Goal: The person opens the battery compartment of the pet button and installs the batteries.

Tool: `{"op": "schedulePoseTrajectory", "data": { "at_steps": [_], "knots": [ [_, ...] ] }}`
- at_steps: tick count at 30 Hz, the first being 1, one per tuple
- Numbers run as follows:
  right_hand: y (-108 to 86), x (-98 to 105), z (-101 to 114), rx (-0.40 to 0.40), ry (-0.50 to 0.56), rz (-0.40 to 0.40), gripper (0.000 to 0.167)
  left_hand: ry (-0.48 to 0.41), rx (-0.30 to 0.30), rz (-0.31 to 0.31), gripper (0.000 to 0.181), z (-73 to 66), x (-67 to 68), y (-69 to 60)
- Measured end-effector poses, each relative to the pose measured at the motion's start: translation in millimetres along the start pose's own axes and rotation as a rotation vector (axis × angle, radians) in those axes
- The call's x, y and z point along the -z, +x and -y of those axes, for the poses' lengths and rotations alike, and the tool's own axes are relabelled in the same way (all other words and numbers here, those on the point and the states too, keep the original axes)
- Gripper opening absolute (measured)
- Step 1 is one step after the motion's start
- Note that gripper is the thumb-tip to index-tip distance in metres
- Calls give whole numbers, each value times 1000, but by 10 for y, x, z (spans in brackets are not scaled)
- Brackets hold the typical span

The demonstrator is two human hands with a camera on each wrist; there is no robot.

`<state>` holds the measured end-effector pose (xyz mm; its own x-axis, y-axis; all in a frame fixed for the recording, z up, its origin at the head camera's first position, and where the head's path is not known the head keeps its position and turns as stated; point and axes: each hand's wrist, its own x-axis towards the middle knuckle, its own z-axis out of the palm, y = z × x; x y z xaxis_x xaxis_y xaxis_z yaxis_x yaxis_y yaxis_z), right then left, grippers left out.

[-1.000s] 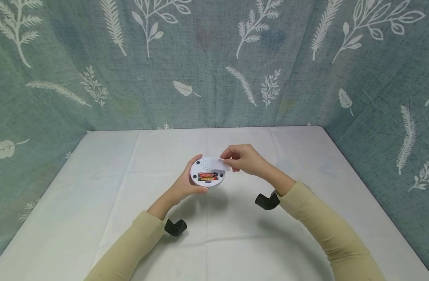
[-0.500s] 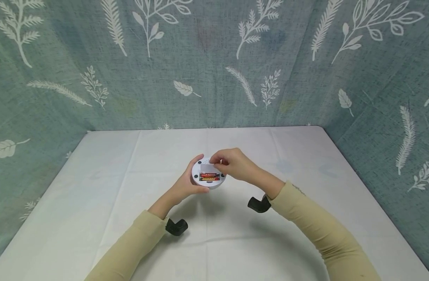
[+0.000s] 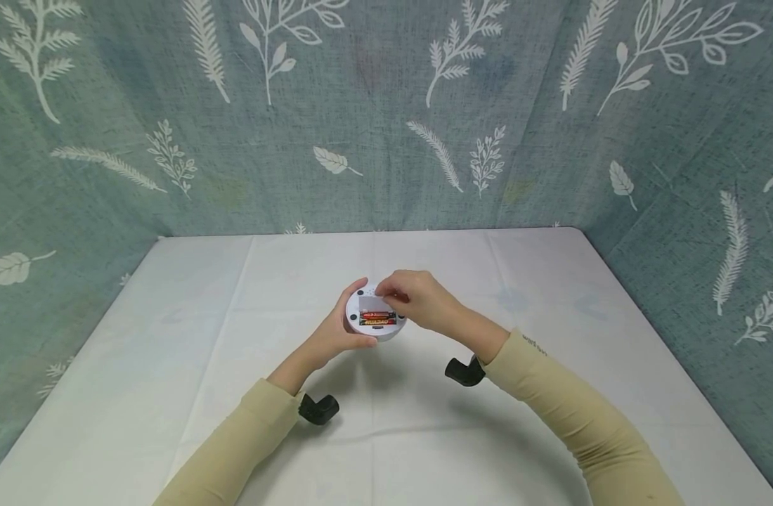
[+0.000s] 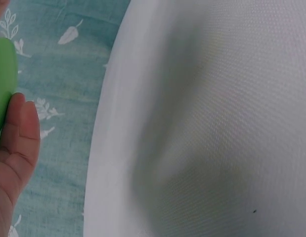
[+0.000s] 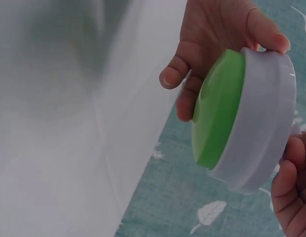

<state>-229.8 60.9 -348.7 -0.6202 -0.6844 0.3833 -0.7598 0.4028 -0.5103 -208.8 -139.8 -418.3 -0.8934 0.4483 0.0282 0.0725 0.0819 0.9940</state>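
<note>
In the head view my left hand (image 3: 336, 330) holds a round white button-shaped device (image 3: 356, 325), its underside facing up. Two red-and-black batteries (image 3: 377, 318) lie side by side in its open compartment, near small speaker holes and dark round feet. My right hand (image 3: 418, 299) pinches a small white battery cover (image 3: 371, 304) at the compartment's far side, and its fingers hide part of it. From the right wrist view, the device's domed green top (image 5: 219, 108) faces my left palm. The left wrist view catches only the green edge (image 4: 3, 79) and some left-hand fingers (image 4: 24, 126).
A white cloth covers the table (image 3: 285, 450) beneath both hands. Behind it hangs a blue-green curtain (image 3: 386, 140) with white leaf prints. A black curved piece (image 3: 319, 410) sits at the left cuff, another black piece (image 3: 465, 372) at the right.
My right hand has moved left and slightly down, bringing the cover from the device's right edge to above the batteries. The left hand has barely shifted.
</note>
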Motion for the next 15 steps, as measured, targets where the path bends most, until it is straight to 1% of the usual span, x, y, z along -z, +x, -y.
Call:
{"op": "schedulePoseTrajectory", "data": {
  "at_steps": [4,10,15],
  "knots": [
    [-13,-21,-16,68,-25,-34,14,-8,7,-2,103,-4,2,1],
    [-22,-38,-42,117,-33,-68,13,-13,12,2,103,9,4,4],
    [-37,-49,-71,196,-55,-87,13,-10,9,4,103,31,10,4]
  ]
}}
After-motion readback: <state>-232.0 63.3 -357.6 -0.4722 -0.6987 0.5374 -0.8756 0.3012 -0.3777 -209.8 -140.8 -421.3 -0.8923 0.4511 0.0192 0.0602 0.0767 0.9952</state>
